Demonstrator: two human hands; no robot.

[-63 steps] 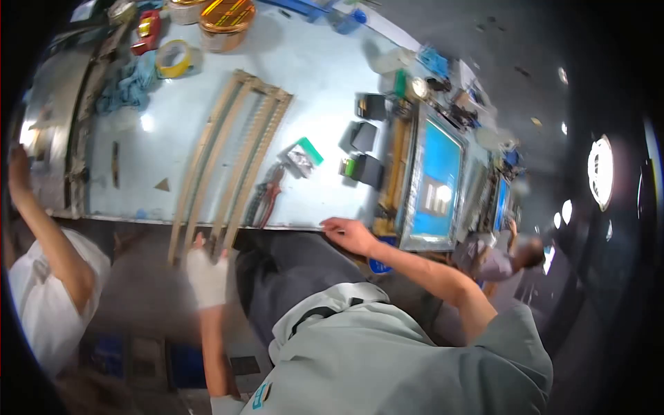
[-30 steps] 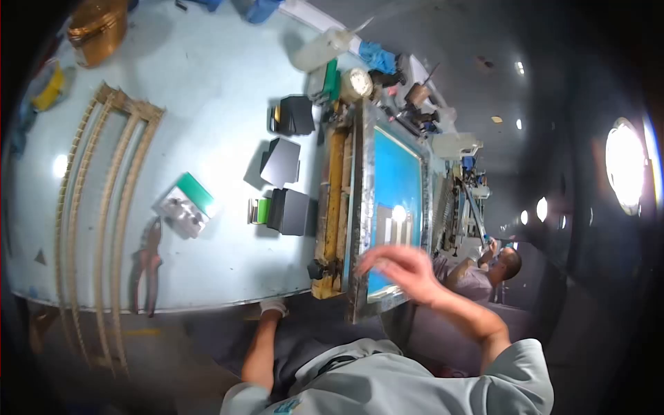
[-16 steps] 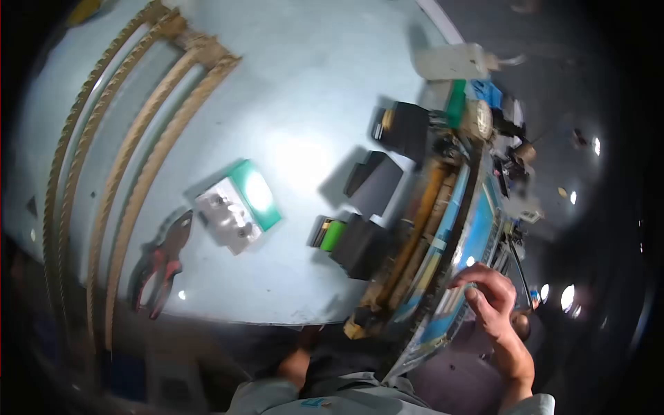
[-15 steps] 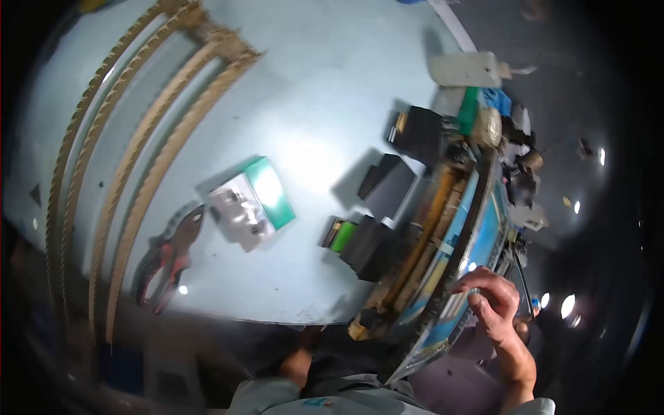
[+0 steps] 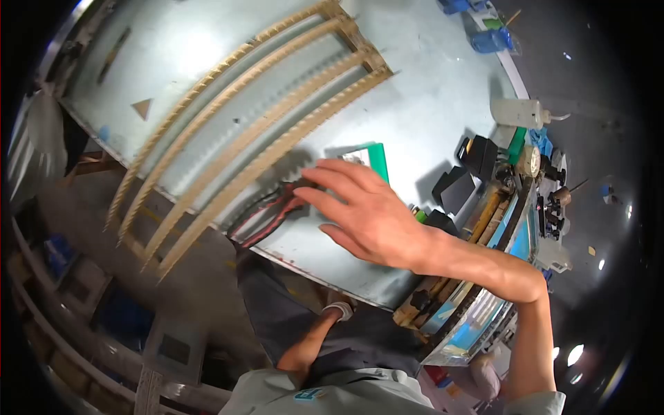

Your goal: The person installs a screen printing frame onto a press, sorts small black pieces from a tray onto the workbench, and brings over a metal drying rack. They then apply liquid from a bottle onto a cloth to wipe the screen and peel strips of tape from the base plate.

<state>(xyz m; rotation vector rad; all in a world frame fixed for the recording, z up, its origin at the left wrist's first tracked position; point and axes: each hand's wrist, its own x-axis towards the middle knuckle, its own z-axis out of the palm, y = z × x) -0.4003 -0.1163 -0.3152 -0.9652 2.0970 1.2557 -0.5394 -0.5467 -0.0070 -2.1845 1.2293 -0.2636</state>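
My right hand (image 5: 373, 218) reaches over the table with its fingers spread, above the joint end of the red-and-black pliers (image 5: 266, 214); whether a fingertip touches them is unclear. Partly behind the hand lies a green and white box (image 5: 377, 163). A wooden rack of long notched strips (image 5: 242, 142) lies left of the pliers, its ends jutting past the table edge. My left hand (image 5: 340, 311) is low beside my lap, under the table edge, with a white covering at the wrist or palm; its fingers are hidden.
Dark blocks (image 5: 454, 188) stand right of the box. Beyond them is a framed screen (image 5: 477, 315) with blue mesh. A white squeeze bottle (image 5: 515, 112) and a blue container (image 5: 491, 40) are at the far edge. Part of another person (image 5: 481, 377) shows at the lower right.
My right hand has moved left from the framed screen to the pliers, and its fingers have spread. The view has turned and shifted left. More of my left wrist now shows.
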